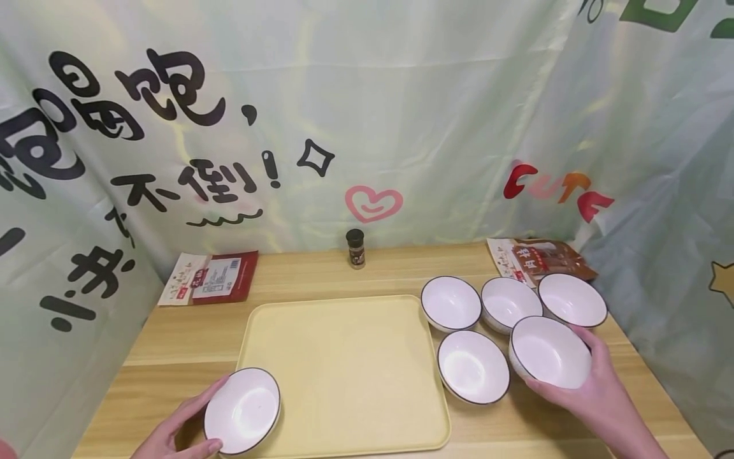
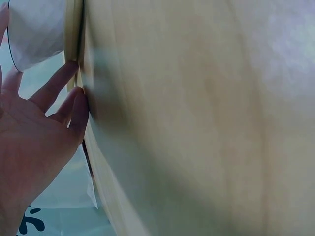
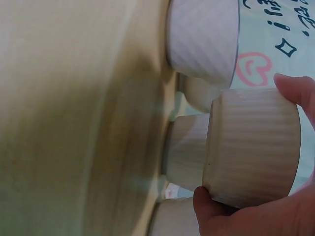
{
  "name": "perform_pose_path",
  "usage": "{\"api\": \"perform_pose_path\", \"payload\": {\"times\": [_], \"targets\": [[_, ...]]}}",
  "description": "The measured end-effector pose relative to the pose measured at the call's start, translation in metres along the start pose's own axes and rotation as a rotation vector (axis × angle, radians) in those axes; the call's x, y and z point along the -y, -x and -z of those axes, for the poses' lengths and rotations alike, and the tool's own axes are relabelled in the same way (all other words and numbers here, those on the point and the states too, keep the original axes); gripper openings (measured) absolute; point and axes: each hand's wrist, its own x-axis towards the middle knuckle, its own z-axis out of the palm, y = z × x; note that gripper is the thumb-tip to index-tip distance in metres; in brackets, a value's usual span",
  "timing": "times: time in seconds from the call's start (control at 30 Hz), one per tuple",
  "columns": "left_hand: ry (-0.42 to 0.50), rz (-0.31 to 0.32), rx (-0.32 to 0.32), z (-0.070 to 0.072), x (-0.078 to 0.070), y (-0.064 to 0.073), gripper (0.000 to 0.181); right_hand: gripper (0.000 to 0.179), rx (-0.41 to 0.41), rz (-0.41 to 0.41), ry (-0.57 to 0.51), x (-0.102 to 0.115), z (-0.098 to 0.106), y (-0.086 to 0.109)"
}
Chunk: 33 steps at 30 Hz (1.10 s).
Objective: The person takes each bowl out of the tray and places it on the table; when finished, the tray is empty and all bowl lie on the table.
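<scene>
At the tray's front left corner, my left hand (image 1: 166, 438) (image 2: 37, 132) holds a white bowl (image 1: 243, 411) (image 2: 37, 34) with a dark rim, thumb at the near side and fingers round the far side. The beige tray (image 1: 350, 376) lies partly under that bowl. On the right, a second white bowl (image 1: 550, 354) (image 3: 253, 147) with ribbed outer walls is gripped by my right hand (image 1: 602, 389) (image 3: 266, 216). Its base is raised off the table in the right wrist view. Beside it stands another white bowl (image 1: 473, 367), at the tray's right edge.
Three more white bowls stand behind in a row: left (image 1: 451, 303), middle (image 1: 511, 304) and right (image 1: 572, 300). A brown packet (image 1: 550, 258) lies behind them, a red packet (image 1: 220, 277) at the back left. A black-capped spice jar (image 1: 355, 250) stands before the printed curtain (image 1: 436, 140).
</scene>
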Motion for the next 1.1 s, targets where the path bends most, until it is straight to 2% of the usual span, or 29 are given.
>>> {"api": "perform_pose_path", "payload": {"times": [0.1,0.33,0.5,0.67,0.9,1.1], "targets": [[-0.007,0.001,0.001,0.0,0.001,0.0,0.097,0.126,-0.001,0.006,0.023,-0.004,-0.001,0.001],[-0.055,-0.04,-0.04,-0.001,0.008,0.001,0.093,0.126,0.015,0.006,0.048,-0.022,-0.004,0.003],[-0.073,-0.011,-0.033,0.0,0.007,0.0,0.095,0.124,0.05,-0.016,0.059,-0.024,-0.005,0.003],[-0.082,-0.019,-0.043,-0.001,0.008,0.001,0.095,0.124,0.086,-0.036,0.082,-0.025,-0.006,0.0],[-0.04,-0.026,-0.05,-0.002,0.008,0.001,0.092,0.122,0.074,0.003,0.076,-0.03,-0.008,0.0],[-0.113,-0.029,-0.036,0.0,0.007,0.002,0.089,0.122,0.088,0.006,0.065,-0.032,-0.01,-0.002]]}}
